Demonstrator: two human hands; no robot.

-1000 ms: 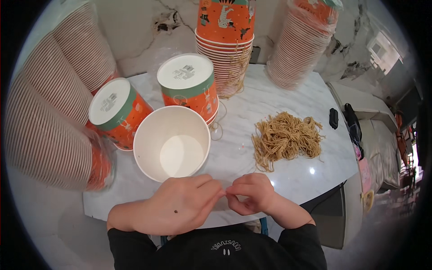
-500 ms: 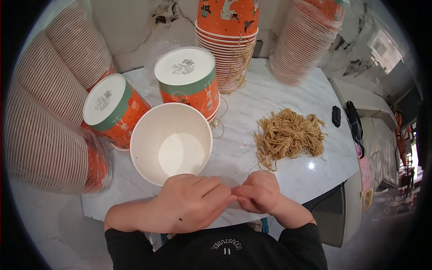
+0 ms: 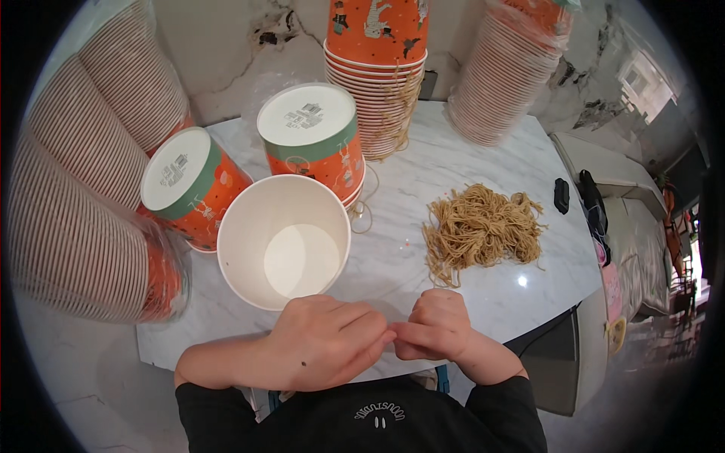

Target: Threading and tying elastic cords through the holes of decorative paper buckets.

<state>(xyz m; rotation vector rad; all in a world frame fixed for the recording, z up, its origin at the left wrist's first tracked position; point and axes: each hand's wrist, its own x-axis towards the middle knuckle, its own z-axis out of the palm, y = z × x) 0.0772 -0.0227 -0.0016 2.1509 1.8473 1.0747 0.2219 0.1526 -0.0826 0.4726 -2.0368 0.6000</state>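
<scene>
Open tub (image 3: 283, 204) noted at left

It stood mouth up. Just nearer, the left hand (image 3: 328, 340) and right hand (image 3: 434, 326) met at bent fingertips (anything pinched could not be told). Tan string (image 3: 487, 226) lay heaped right; an inverted tub (image 3: 308, 121) stood just beyond.

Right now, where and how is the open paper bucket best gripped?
Probably pinch the open paper bucket at its right rim, thumb inside, coming from the right: its mouth faces up, one upturned bucket crowds its left, and another its far side.
</scene>
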